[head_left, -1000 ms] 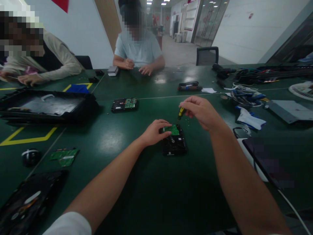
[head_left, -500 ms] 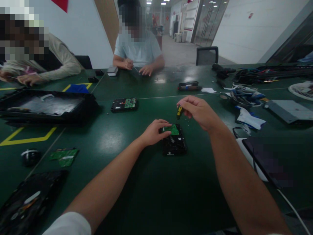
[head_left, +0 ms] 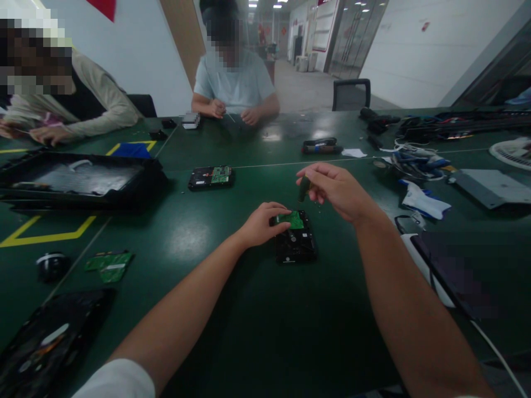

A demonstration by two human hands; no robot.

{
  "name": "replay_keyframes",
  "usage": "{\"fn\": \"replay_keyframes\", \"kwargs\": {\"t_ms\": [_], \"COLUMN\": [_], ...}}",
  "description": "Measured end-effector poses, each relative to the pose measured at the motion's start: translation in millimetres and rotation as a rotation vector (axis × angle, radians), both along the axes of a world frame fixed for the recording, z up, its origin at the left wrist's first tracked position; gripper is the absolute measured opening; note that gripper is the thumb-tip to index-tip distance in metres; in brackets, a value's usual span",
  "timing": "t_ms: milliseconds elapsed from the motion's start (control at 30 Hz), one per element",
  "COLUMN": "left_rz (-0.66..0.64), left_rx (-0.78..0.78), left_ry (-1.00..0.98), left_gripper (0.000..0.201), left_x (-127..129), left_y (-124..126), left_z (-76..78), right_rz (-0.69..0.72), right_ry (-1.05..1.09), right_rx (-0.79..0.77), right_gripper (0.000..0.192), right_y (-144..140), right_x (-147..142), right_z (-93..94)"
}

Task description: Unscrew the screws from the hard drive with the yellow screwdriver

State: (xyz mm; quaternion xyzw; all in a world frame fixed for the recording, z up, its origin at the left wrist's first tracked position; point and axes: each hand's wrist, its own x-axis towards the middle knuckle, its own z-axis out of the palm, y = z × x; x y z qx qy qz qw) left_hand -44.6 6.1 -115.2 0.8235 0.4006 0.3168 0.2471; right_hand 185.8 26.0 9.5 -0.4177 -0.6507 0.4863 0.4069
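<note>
The hard drive [head_left: 295, 239] lies on the green table [head_left: 249, 331], its green circuit board [head_left: 295, 219] under the left hand [head_left: 261, 223] fingertips, which press it down. Above, the right hand [head_left: 338, 190] pinches a small screwdriver [head_left: 303, 189], which has drifted slightly leftward since a second ago, nearer over the board.

A dark green table [head_left: 232, 331] carries a black hard drive [head_left: 295, 243] at its middle, a second drive [head_left: 211, 177] farther off, a loose green circuit board [head_left: 110, 263] at left, an open black case [head_left: 78, 179] and tangled cables [head_left: 415, 160] at right
</note>
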Motion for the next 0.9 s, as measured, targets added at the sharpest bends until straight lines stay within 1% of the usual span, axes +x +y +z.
{"fn": "replay_keyframes", "kwargs": {"t_ms": [67,167,233,367,533,633,800,900], "left_rz": [-0.001,0.001,0.003,-0.001,0.002,0.001,-0.001,0.000], "left_rx": [0.005,0.004,0.004,0.019,0.015,0.012,0.004,-0.003], "left_ry": [0.003,0.004,0.003,-0.007,-0.007,-0.007,-0.001,0.003], "left_gripper": [0.040,0.039,0.039,0.039,0.039,0.040,0.040,0.040], "left_x": [0.1,0.2,0.2,0.4,0.8,1.0,0.5,0.2], "left_y": [0.2,0.1,-0.1,-0.9,-1.6,-1.5,-0.9,-0.9], "left_z": [-0.3,-0.5,-0.6,0.0,1.4,1.7,1.2,1.1], "right_rz": [-0.071,-0.152,-0.147,-0.067,0.001,-0.023,-0.148,-0.113], "right_ry": [-0.030,-0.052,-0.041,0.015,0.038,-0.005,-0.039,-0.011], "right_rx": [0.025,0.007,-0.023,-0.063,-0.035,0.011,0.006,-0.037], "right_gripper": [0.015,0.022,0.022,0.020,0.024,0.021,0.021,0.019], "right_y": [0.1,0.0,-0.3,-0.1,-0.3,-1.8,-2.2,-1.7], "right_x": [0.2,-0.5,-1.3,-2.0,-2.0,-2.3,-2.4,-2.7], "right_z": [1.1,2.5,2.7,0.9,-1.4,-0.4,2.1,2.0]}}
